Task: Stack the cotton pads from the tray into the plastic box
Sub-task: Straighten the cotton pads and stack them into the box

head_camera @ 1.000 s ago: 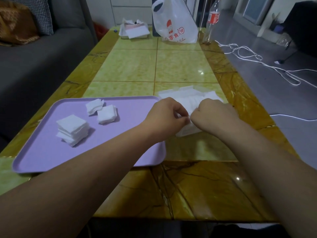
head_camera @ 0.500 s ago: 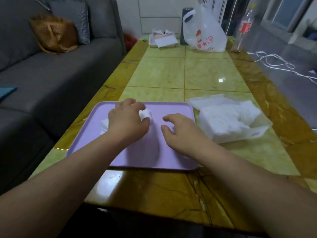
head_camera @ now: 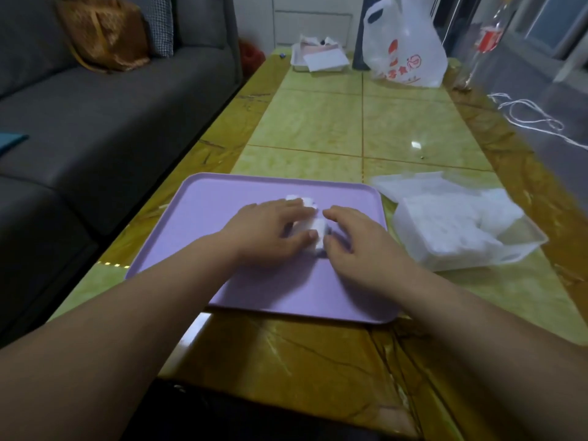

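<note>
The purple tray [head_camera: 222,198] lies on the table in front of me. My left hand [head_camera: 270,232] and my right hand [head_camera: 353,240] meet over its middle, both closed around a small stack of white cotton pads [head_camera: 318,232] that rests on the tray. A few more pads [head_camera: 302,200] peek out just beyond my left fingers. To the right of the tray stands the clear plastic box [head_camera: 521,253], open, with many white pads [head_camera: 445,221] inside. My hands hide most of the stack.
A grey sofa [head_camera: 111,106] runs along the table's left side. At the far end stand a white plastic bag [head_camera: 404,49], a white tray of papers [head_camera: 318,58] and a bottle [head_camera: 486,43]. White cables [head_camera: 525,116] trail off the right edge.
Both hands left the plastic box and came left onto the tray. The left hand gathered pads, and now the right hand has joined it on the same stack.
</note>
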A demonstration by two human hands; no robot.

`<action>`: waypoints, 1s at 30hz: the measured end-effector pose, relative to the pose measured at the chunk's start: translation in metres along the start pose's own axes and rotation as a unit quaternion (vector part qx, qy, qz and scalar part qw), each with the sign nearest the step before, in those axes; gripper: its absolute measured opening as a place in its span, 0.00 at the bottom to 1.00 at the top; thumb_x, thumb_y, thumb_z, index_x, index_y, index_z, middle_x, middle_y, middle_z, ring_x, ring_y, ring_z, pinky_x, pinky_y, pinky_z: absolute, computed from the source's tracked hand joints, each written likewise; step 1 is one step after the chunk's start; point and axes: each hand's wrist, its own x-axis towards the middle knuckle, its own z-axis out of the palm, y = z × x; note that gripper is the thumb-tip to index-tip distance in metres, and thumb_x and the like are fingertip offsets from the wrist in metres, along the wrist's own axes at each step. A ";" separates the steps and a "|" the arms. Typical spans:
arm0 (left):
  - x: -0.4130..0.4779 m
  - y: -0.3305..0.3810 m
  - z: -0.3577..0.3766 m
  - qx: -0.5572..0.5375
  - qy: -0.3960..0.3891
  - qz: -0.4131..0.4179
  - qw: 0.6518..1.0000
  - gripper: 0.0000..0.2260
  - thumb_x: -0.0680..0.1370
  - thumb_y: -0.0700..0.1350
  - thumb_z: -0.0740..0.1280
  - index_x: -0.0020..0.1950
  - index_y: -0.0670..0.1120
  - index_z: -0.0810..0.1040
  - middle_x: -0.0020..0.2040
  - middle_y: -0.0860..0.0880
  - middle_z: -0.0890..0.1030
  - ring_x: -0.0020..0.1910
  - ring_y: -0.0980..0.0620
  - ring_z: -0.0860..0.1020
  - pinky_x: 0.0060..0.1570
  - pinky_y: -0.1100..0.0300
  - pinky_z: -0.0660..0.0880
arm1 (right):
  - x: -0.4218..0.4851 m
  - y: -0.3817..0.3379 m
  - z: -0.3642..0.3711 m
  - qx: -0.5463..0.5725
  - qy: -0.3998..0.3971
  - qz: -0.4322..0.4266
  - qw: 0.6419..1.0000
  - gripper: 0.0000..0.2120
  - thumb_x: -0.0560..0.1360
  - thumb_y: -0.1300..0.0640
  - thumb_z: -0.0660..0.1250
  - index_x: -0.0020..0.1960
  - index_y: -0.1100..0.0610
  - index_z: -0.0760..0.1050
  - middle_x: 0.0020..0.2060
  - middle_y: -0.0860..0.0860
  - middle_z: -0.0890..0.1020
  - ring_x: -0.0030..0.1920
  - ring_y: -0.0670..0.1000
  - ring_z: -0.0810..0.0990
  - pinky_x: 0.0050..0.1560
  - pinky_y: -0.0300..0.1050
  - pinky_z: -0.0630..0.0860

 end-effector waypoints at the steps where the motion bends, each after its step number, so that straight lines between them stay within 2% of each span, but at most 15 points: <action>1: -0.002 0.005 0.002 -0.038 -0.001 0.016 0.999 0.27 0.78 0.67 0.56 0.75 0.60 0.72 0.76 0.59 0.71 0.77 0.57 0.67 0.73 0.48 0.68 | -0.001 0.001 -0.001 0.001 -0.005 0.002 1.000 0.20 0.80 0.58 0.65 0.71 0.58 0.74 0.69 0.54 0.77 0.71 0.53 0.72 0.68 0.38 0.64; 3: -0.003 0.014 0.004 -0.095 0.013 0.020 0.995 0.22 0.79 0.59 0.58 0.72 0.57 0.76 0.70 0.56 0.78 0.70 0.54 0.75 0.69 0.52 0.72 | -0.003 0.003 -0.003 -0.012 -0.018 0.012 1.000 0.15 0.79 0.57 0.65 0.65 0.55 0.79 0.62 0.53 0.81 0.64 0.54 0.77 0.63 0.45 0.71; 6: 0.000 0.021 -0.001 -0.070 0.064 -0.010 0.995 0.17 0.82 0.47 0.61 0.70 0.56 0.77 0.64 0.52 0.83 0.61 0.48 0.80 0.61 0.51 0.76 | -0.006 0.005 -0.008 -0.057 -0.035 0.039 0.997 0.14 0.79 0.49 0.64 0.62 0.50 0.80 0.57 0.49 0.83 0.58 0.53 0.79 0.57 0.51 0.77; 9: 0.003 0.019 -0.004 -0.071 0.076 -0.048 0.993 0.17 0.81 0.48 0.65 0.69 0.58 0.76 0.61 0.55 0.82 0.56 0.51 0.81 0.59 0.52 0.77 | -0.006 0.005 -0.007 -0.074 -0.035 0.039 0.996 0.16 0.78 0.43 0.65 0.58 0.50 0.80 0.50 0.50 0.80 0.55 0.53 0.77 0.54 0.51 0.76; 12: 0.009 0.021 -0.003 -0.041 0.038 -0.039 0.998 0.25 0.79 0.47 0.67 0.76 0.58 0.70 0.72 0.53 0.75 0.68 0.49 0.75 0.67 0.51 0.72 | -0.005 0.000 -0.003 -0.092 -0.045 0.034 0.994 0.17 0.75 0.39 0.67 0.56 0.49 0.81 0.46 0.50 0.76 0.54 0.54 0.75 0.53 0.51 0.74; 15: 0.017 0.026 -0.004 -0.024 -0.029 -0.041 0.998 0.29 0.80 0.45 0.64 0.80 0.60 0.63 0.77 0.49 0.70 0.74 0.46 0.69 0.70 0.49 0.69 | -0.005 -0.005 -0.004 -0.061 -0.063 0.050 0.995 0.20 0.74 0.43 0.71 0.64 0.49 0.78 0.53 0.51 0.78 0.57 0.54 0.76 0.57 0.50 0.75; 17: 0.020 0.026 -0.006 -0.005 -0.057 -0.034 0.998 0.30 0.80 0.45 0.65 0.81 0.59 0.61 0.77 0.48 0.69 0.75 0.44 0.67 0.71 0.49 0.67 | -0.005 -0.005 -0.009 -0.030 -0.087 0.081 0.992 0.22 0.73 0.44 0.73 0.64 0.50 0.77 0.52 0.48 0.79 0.53 0.51 0.79 0.50 0.46 0.75; 20: 0.019 0.021 -0.009 -0.009 -0.062 -0.046 0.997 0.32 0.79 0.43 0.66 0.82 0.54 0.60 0.77 0.46 0.68 0.75 0.43 0.65 0.73 0.51 0.64 | -0.004 -0.004 -0.017 0.000 -0.123 0.125 0.985 0.20 0.69 0.44 0.76 0.56 0.51 0.77 0.43 0.44 0.80 0.41 0.45 0.79 0.39 0.43 0.74; 22: 0.018 0.015 -0.010 -0.022 -0.051 -0.047 0.997 0.28 0.76 0.43 0.66 0.77 0.53 0.69 0.73 0.46 0.73 0.73 0.42 0.69 0.71 0.50 0.68 | -0.006 -0.005 -0.020 0.003 -0.134 0.130 0.982 0.17 0.68 0.44 0.77 0.51 0.50 0.77 0.41 0.45 0.80 0.40 0.44 0.79 0.39 0.43 0.75; 24: 0.015 0.013 -0.010 -0.037 -0.028 -0.025 0.999 0.16 0.72 0.42 0.67 0.59 0.52 0.79 0.58 0.47 0.81 0.60 0.43 0.77 0.57 0.53 0.74 | -0.008 -0.006 -0.020 -0.004 -0.141 0.122 0.982 0.16 0.68 0.44 0.77 0.47 0.49 0.74 0.40 0.45 0.78 0.38 0.45 0.77 0.37 0.44 0.72; 26: 0.011 0.014 -0.012 -0.063 -0.004 -0.025 0.998 0.08 0.71 0.41 0.68 0.45 0.53 0.76 0.46 0.51 0.79 0.49 0.47 0.78 0.44 0.58 0.71 | -0.011 -0.007 -0.019 0.016 -0.131 0.118 0.984 0.15 0.69 0.47 0.77 0.47 0.51 0.73 0.38 0.45 0.78 0.36 0.47 0.77 0.34 0.45 0.73; 28: 0.006 0.015 -0.014 -0.102 0.032 -0.034 0.994 0.07 0.71 0.41 0.69 0.42 0.53 0.74 0.42 0.54 0.79 0.45 0.50 0.78 0.40 0.60 0.70 | -0.013 -0.005 -0.019 0.069 -0.091 0.118 0.986 0.13 0.69 0.52 0.76 0.46 0.52 0.73 0.36 0.47 0.78 0.34 0.50 0.77 0.31 0.45 0.74; 30: 0.001 0.015 -0.018 -0.144 0.078 -0.046 0.985 0.06 0.71 0.42 0.70 0.42 0.52 0.75 0.41 0.54 0.80 0.42 0.55 0.78 0.39 0.62 0.71 | -0.013 0.000 -0.020 0.135 -0.022 0.137 0.981 0.11 0.70 0.54 0.75 0.47 0.53 0.74 0.36 0.48 0.79 0.34 0.49 0.77 0.32 0.44 0.74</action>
